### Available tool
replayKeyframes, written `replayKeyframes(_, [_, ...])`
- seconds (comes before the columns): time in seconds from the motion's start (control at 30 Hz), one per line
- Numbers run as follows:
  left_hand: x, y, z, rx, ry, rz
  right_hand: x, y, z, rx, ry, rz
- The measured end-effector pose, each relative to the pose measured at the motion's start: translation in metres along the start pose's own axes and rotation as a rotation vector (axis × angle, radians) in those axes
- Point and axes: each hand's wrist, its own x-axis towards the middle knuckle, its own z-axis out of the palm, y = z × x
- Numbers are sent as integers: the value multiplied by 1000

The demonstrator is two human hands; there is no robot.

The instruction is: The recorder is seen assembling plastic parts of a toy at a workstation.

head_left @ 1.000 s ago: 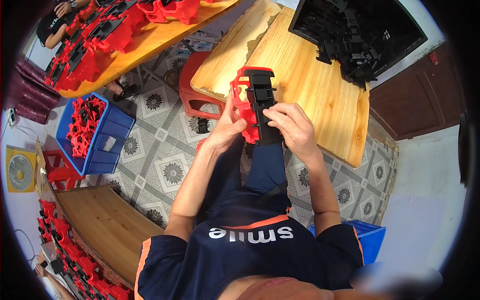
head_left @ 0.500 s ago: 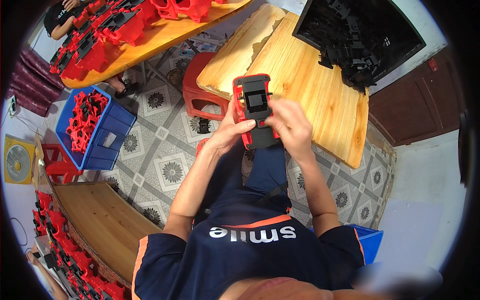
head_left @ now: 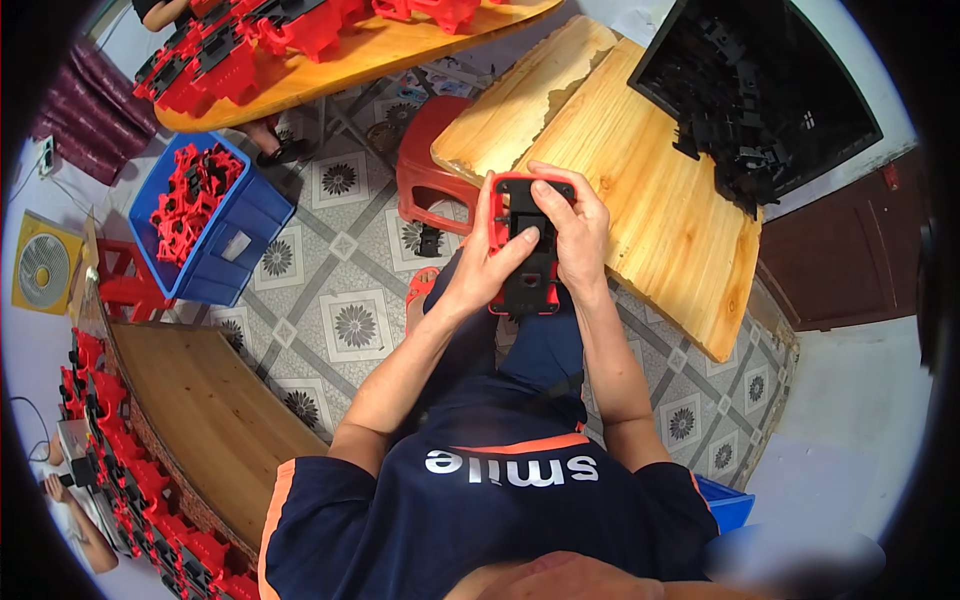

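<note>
Between my two hands is a rectangular plastic assembly (head_left: 528, 290), a black panel set in a red frame, held over my lap near the corner of the wooden table (head_left: 650, 210). My left hand (head_left: 478, 278) wraps its left side, with the thumb laid on the middle of the black face. Around the upper right side curls my right hand (head_left: 583, 235), its thumb pressed on the black face near the top. The thumbs and fingers cover part of the face and the right edge; its underside is hidden.
On the wooden table lies a large black panel (head_left: 840, 110) with black plastic parts. A blue crate (head_left: 215, 275) of red parts, a red stool (head_left: 430, 150) and a small black part (head_left: 429, 240) stand or lie left. Other people sit by a table (head_left: 400, 55) and the lower-left parts row (head_left: 150, 490).
My right hand has gone from beside the assembly to gripping its upper right side. My left thumb has shifted up onto the black face. The whole view has moved a little.
</note>
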Motion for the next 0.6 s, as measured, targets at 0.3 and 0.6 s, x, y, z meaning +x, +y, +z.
replayKeyframes(0.3, [4,22,-35,13,192,-33,8,32,22,-97,-177,-144])
replayKeyframes(0.6, [-4,23,-103,-457,566,-128,34,69,81,62,-467,155])
